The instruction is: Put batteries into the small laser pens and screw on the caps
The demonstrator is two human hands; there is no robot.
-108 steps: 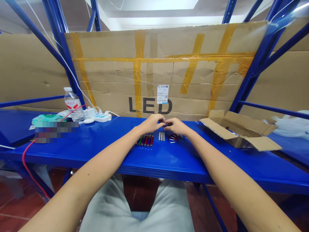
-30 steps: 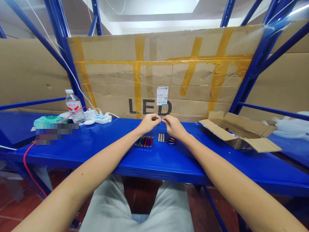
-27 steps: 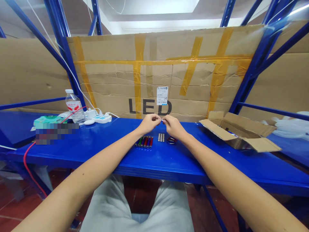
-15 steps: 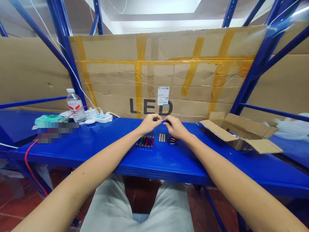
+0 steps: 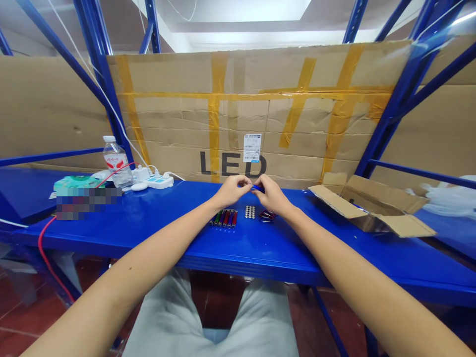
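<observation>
My right hand (image 5: 270, 195) is closed around a short blue metal tube (image 5: 257, 188), which points left above the table. Thumb and forefinger of my left hand (image 5: 233, 190) are pinched together close to the tube's left end; whatever is between them is too small to make out. Below the hands lies a row of slim metal tubes (image 5: 224, 218) in green, purple, red and blue. Beside them, small silver button cells (image 5: 250, 212) stand in neat rows. A little pile of dark red and silver clip-like pieces (image 5: 266, 215) sits under my right wrist.
On the right stands an open cardboard box (image 5: 366, 206) with something blue inside. A water bottle (image 5: 117, 161), a white power strip (image 5: 159, 182) and a green packet (image 5: 76, 183) are at the left. A large cardboard sheet (image 5: 178, 119) rises behind the blue table (image 5: 148, 238).
The blue tube has turned slightly in my right hand, and its fingers have shifted a little around it. My left hand stays almost in place. Everything on the table is as before.
</observation>
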